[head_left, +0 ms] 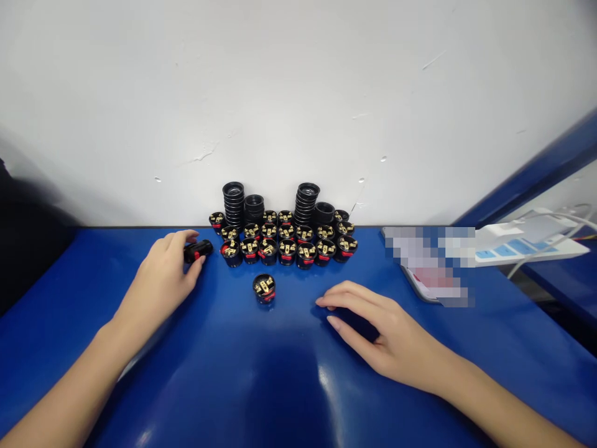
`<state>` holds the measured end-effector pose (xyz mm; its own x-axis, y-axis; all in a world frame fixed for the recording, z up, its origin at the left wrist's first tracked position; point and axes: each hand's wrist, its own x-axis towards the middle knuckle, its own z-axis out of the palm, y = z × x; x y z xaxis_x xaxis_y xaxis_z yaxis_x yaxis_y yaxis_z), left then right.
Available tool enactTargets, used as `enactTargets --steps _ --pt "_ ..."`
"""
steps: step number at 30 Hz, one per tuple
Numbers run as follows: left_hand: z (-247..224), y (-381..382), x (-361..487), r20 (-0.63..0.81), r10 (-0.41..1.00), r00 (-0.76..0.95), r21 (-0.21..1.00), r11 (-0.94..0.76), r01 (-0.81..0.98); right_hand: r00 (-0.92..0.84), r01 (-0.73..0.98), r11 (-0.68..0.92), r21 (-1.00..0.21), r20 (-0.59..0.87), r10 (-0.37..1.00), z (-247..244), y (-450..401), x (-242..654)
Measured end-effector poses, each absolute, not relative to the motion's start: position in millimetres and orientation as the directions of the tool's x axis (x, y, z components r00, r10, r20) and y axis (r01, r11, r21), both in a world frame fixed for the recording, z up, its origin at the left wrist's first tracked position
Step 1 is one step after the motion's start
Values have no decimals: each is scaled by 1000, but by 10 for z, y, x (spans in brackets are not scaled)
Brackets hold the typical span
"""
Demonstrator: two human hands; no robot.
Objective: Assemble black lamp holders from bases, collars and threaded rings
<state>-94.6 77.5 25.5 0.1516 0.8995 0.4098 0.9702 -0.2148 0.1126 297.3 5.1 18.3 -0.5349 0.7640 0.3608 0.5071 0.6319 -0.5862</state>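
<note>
Blue table (209, 373): left hand (163, 267) pinches black-and-red cylinder (204, 248); right hand (394, 333), fingers parted, sits near brass-contact cylinder (264, 289), seemingly placed for reach.

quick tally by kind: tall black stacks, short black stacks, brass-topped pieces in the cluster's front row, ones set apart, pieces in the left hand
Tall black stacks: 2
Short black stacks: 2
Front-row brass-topped pieces: 7
Set-apart brass-topped piece: 1
Black-and-red piece in left hand: 1
Total: 13
</note>
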Motion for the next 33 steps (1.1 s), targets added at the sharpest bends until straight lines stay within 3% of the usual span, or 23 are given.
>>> enactTargets --steps 4,9,14,17,19,21,25,33 --pt "299 791 -873 524 839 145 220 -298 929 -538 515 625 -587 346 769 187 56 2967" --pt "236 812 -798 590 785 186 261 -404 877 -542 512 621 -593 339 769 193 61 2961" --pt "174 823 -761 598 777 197 242 -409 880 -545 510 622 -594 336 768 185 54 2971" --pt "260 750 -695 689 697 199 183 -433 883 -543 508 618 -599 335 770 190 45 2969" --pt "336 662 -619 761 605 234 160 -525 836 -541 508 618 -600 337 771 201 44 2964" --pt "380 560 -527 742 567 357 151 -661 735 -537 506 618 -601 341 771 211 50 2961" --pt "310 403 -344 498 693 522 351 -711 609 -526 507 613 -606 346 777 213 59 2960" --pt "148 306 -106 324 831 452 739 -521 427 -470 540 597 -593 375 799 184 36 2940"
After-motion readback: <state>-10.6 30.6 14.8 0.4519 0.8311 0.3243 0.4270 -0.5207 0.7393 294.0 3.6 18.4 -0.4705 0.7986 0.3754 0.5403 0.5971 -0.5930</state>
